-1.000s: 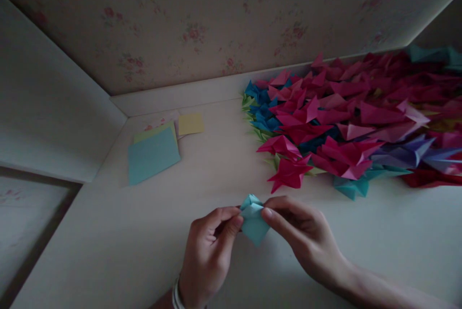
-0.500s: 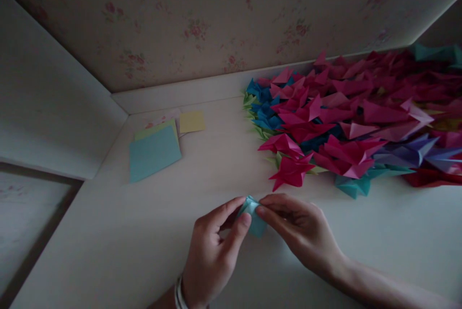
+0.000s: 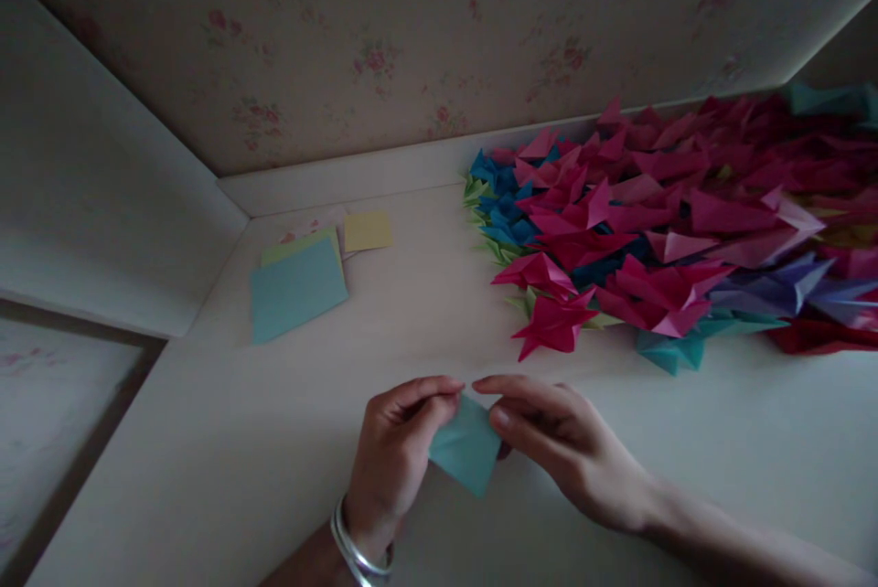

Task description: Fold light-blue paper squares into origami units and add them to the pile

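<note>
Between my hands, just above the white tabletop, is a turquoise piece of folded origami paper (image 3: 467, 448), one corner pointing down towards me. My left hand (image 3: 401, 441) pinches its upper left edge between thumb and index finger. At the right edge, the thumb of my right hand (image 3: 562, 441) presses on the paper, with a fingertip showing behind it. The right index finger is stretched out above the paper's top corner. A silver bangle (image 3: 360, 550) circles my left wrist. How many layers the paper has, I cannot tell.
Folded paper pieces (image 3: 658, 212), mostly pink with some blue, green and purple, spread over the right of the white table (image 3: 206, 441). Flat turquoise sheets (image 3: 298, 290) and a small yellow square (image 3: 369, 230) lie at the back left. A flowered wall (image 3: 384, 38) rises behind.
The turquoise paper has been turned and now shows a larger flat face, its corner lower. My right index finger has lifted off its top, and my left fingers have shifted to its left edge.
</note>
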{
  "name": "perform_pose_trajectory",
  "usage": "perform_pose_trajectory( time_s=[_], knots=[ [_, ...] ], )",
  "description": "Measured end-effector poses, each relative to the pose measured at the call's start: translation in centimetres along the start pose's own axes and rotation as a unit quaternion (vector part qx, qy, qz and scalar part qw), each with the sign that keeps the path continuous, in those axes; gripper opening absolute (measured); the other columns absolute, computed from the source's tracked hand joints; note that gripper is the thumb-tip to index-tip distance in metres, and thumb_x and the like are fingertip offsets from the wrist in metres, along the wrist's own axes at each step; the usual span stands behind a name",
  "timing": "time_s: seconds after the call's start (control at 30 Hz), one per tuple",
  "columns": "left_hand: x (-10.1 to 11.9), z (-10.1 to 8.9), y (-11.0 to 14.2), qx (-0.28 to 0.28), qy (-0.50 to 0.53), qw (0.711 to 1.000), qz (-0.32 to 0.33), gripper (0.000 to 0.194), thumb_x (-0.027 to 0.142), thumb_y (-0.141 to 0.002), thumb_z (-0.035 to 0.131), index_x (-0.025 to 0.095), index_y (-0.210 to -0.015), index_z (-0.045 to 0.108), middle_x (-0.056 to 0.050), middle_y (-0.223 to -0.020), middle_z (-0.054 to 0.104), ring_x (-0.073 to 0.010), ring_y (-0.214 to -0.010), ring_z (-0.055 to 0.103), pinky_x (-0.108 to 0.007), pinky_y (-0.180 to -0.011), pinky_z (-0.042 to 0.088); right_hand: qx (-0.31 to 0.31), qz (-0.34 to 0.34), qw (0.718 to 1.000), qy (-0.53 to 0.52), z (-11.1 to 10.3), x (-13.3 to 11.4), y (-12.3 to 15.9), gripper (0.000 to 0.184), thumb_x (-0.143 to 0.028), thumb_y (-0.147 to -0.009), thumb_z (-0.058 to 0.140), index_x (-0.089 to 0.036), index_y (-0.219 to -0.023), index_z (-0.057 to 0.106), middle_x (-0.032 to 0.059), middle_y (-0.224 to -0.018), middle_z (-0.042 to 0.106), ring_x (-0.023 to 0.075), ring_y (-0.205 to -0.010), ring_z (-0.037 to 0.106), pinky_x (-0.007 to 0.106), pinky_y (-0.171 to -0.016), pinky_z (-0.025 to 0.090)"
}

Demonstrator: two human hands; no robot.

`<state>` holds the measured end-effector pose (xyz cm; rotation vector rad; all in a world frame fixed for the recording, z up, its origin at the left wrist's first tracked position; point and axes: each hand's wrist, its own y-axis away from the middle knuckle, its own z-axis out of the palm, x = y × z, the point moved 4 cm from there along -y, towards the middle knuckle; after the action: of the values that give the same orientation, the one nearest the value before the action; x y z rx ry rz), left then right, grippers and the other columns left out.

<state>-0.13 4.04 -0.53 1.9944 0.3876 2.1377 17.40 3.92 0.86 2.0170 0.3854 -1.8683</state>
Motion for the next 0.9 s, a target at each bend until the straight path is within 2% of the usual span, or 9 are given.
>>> perform_pose_trajectory(
  time_s=[0.07, 0.13, 0.27, 0.33, 0.4, 0.47, 0.57, 0.7, 0.9],
  knots=[
    [0.0, -0.6, -0.4, 0.029, -0.009, 0.999, -0.01, 0.009, 0.02, -0.076, 0.074, 0.02, -0.079, 0.083, -0.003, -0.076, 0.08, -0.015, -0.071, 0.069, -0.021, -0.065, 0.052, -0.044, -0.09, 0.991, 0.085, 0.1, -0.9, 0.3, 0.03, -0.026, -0.093, 0.063, -0.019, -0.122, 0.066, 0.0089, -0.099, 0.074, 0.0203, -0.086, 0.07, 0.029, -0.076, 0.056],
    [-0.1, -0.8, -0.6, 0.028, -0.009, 0.999, -0.026, 0.01, 0.021, -0.075, 0.076, 0.022, -0.081, 0.083, -0.003, -0.083, 0.081, -0.0161, -0.078, 0.07, -0.022, -0.07, 0.053, -0.048, -0.175, 0.971, 0.157, 0.1, -1.4, 0.6, 0.041, -0.021, -0.088, 0.069, -0.018, -0.128, 0.062, 0.0117, -0.106, 0.073, 0.0221, -0.092, 0.07, 0.03, -0.081, 0.057],
    [-0.3, -0.1, -0.2, -0.054, 0.011, 0.994, -0.09, 0.013, 0.029, -0.078, 0.076, 0.022, -0.086, 0.082, -0.003, -0.077, 0.079, -0.0154, -0.069, 0.068, -0.022, -0.061, 0.051, 0.028, -0.259, 0.938, 0.23, -0.4, -1.2, 0.7, 0.031, -0.009, -0.095, 0.054, -0.019, -0.122, 0.065, 0.0099, -0.092, 0.069, 0.0183, -0.077, 0.067, 0.026, -0.066, 0.056],
    [0.1, 0.3, 0.4, -0.112, -0.008, 0.991, -0.075, 0.022, 0.038, -0.086, 0.069, 0.021, -0.093, 0.081, -0.003, -0.073, 0.076, -0.0157, -0.065, 0.066, -0.023, -0.059, 0.051, 0.078, -0.265, 0.93, 0.241, -0.9, -0.9, 0.5, 0.027, -0.009, -0.095, 0.053, -0.021, -0.113, 0.069, 0.0104, -0.094, 0.066, 0.0191, -0.081, 0.067, 0.028, -0.067, 0.056],
    [0.9, 0.5, 0.9, -0.165, -0.064, 0.984, -0.009, 0.038, 0.047, -0.096, 0.053, 0.019, -0.097, 0.078, -0.004, -0.067, 0.07, -0.0149, -0.058, 0.062, -0.025, -0.056, 0.049, 0.101, -0.244, 0.937, 0.228, -1.3, -0.9, 0.4, 0.019, -0.013, -0.095, 0.056, -0.021, -0.105, 0.071, 0.0112, -0.1, 0.066, 0.0212, -0.09, 0.067, 0.031, -0.074, 0.057],
    [1.9, 0.5, 1.3, -0.184, -0.136, 0.97, 0.087, 0.049, 0.052, -0.099, 0.041, 0.018, -0.096, 0.077, -0.003, -0.064, 0.063, -0.0142, -0.054, 0.055, -0.026, -0.054, 0.046, 0.083, -0.181, 0.962, 0.189, -1.4, -0.7, 0.2, 0.014, -0.018, -0.097, 0.057, -0.021, -0.098, 0.07, 0.0082, -0.094, 0.07, 0.0195, -0.083, 0.068, 0.029, -0.072, 0.056],
    [2.9, 0.4, 1.8, -0.193, -0.211, 0.943, 0.167, 0.042, 0.05, -0.097, 0.046, 0.019, -0.092, 0.074, -0.005, -0.075, 0.062, -0.0158, -0.062, 0.055, -0.026, -0.057, 0.047, 0.017, -0.05, 0.993, 0.11, -1.2, -0.3, 0.1, 0.02, -0.028, -0.1, 0.054, -0.019, -0.09, 0.069, 0.0029, -0.076, 0.072, 0.0156, -0.068, 0.067, 0.024, -0.063, 0.052],
    [2.7, 0.6, 1.7, -0.213, -0.192, 0.954, 0.086, 0.03, 0.039, -0.097, 0.052, 0.018, -0.084, 0.069, -0.003, -0.066, 0.063, -0.0146, -0.058, 0.06, -0.022, -0.053, 0.047, -0.039, 0.04, 0.998, 0.024, -0.9, -0.3, 0.1, 0.031, -0.039, -0.099, 0.054, -0.017, -0.085, 0.071, 0.0054, -0.077, 0.075, 0.0171, -0.072, 0.069, 0.025, -0.065, 0.051],
    [2.1, 0.9, 1.3, -0.226, -0.067, 0.972, -0.004, 0.03, 0.037, -0.095, 0.057, 0.015, -0.091, 0.077, -0.005, -0.064, 0.069, -0.0151, -0.054, 0.062, -0.025, -0.053, 0.054, -0.072, 0.043, 0.992, -0.091, -0.8, -0.5, 0.0, 0.032, -0.038, -0.099, 0.054, -0.015, -0.111, 0.073, 0.0067, -0.076, 0.075, 0.0196, -0.073, 0.07, 0.03, -0.07, 0.053]
  ],
)
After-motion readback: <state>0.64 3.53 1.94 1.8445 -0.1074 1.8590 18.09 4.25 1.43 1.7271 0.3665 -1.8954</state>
